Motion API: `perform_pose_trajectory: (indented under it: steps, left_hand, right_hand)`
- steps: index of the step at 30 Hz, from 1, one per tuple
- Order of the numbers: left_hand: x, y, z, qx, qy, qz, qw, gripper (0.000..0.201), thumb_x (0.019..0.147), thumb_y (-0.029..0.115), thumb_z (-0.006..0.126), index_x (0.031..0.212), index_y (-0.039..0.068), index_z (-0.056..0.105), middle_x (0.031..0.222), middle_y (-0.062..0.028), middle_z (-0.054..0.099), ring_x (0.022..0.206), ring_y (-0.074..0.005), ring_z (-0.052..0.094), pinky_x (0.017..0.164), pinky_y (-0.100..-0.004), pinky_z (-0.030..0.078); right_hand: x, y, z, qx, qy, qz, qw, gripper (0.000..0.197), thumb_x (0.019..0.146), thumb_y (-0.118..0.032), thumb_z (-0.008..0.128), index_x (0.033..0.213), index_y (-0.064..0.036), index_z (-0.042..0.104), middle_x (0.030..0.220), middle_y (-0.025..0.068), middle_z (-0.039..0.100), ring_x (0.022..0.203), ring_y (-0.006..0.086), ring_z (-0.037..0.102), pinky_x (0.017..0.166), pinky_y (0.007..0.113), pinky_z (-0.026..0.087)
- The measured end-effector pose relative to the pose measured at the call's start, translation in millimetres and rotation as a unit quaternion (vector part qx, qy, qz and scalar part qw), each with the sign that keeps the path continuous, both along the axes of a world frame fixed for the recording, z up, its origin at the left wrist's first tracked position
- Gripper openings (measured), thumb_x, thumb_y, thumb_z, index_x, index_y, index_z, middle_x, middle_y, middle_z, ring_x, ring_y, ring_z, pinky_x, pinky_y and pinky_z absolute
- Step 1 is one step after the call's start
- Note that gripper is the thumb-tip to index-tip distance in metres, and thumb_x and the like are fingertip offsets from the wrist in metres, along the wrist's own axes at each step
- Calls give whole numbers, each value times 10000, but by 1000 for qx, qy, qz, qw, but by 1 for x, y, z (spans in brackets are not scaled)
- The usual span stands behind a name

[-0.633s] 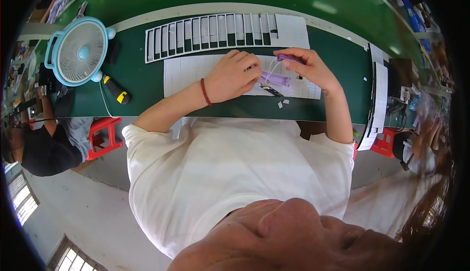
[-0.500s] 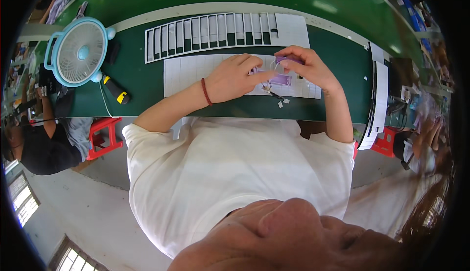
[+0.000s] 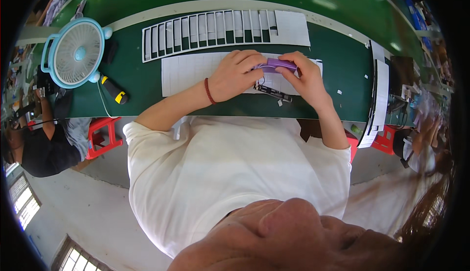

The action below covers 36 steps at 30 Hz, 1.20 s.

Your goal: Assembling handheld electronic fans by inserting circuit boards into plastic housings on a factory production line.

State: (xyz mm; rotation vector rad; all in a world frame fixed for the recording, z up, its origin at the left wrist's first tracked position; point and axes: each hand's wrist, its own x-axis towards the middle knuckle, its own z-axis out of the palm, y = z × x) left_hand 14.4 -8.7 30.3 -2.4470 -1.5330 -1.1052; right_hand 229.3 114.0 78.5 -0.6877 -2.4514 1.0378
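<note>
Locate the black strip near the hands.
Head view, right of centre: the black strip is at the near edge of the white sheet, just below the purple cylinder.

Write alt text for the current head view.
A person's right hand holds a purple cylinder over a white sheet on a green table, the left hand beside it, a black strip nearer the body. Beyond lies a white slatted frame; at left, a light-blue fan.
</note>
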Motion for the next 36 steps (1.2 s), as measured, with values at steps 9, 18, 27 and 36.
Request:
perform_pose_trajectory:
  steps: [9, 18, 27, 36]
  left_hand:
    - [-5, 2, 1, 21, -7, -58, 998, 158, 753, 90, 730, 892, 141, 676, 1222, 39, 675, 1150, -207, 617, 908, -397, 500]
    - [-4, 3, 6, -19, 9, -58, 998, 182, 759, 103, 725, 928, 146, 670, 1066, 24, 670, 1128, -192, 617, 900, -389, 502]
    - [7, -3, 11, -54, 30, -24, 998, 250, 721, 58, 735, 946, 134, 656, 1027, 9, 648, 1111, -186, 617, 922, -385, 496]
    - [4, -2, 11, -71, 43, 0, 997, 223, 753, 72, 733, 948, 139, 649, 1020, -2, 634, 1082, -201, 604, 902, -384, 486]
  right_hand:
    - [3, 1, -28, 129, 105, 19, 986, 282, 790, -30, 829, 1044, -63, 712, 1027, 87, 671, 892, 280, 650, 736, 362, 546]
    - [12, 1, -41, 156, 107, 11, 982, 313, 770, -50, 845, 1066, -77, 746, 1062, 82, 653, 894, 272, 655, 745, 367, 546]
    - [22, -6, -39, 279, 75, 33, 957, 310, 750, -96, 850, 1052, -96, 780, 1049, 49, 653, 916, 253, 657, 755, 368, 546]
    - [21, 2, -29, 281, 67, 47, 956, 281, 776, -104, 835, 1042, -68, 753, 1085, 82, 656, 1014, 299, 658, 853, 432, 542]
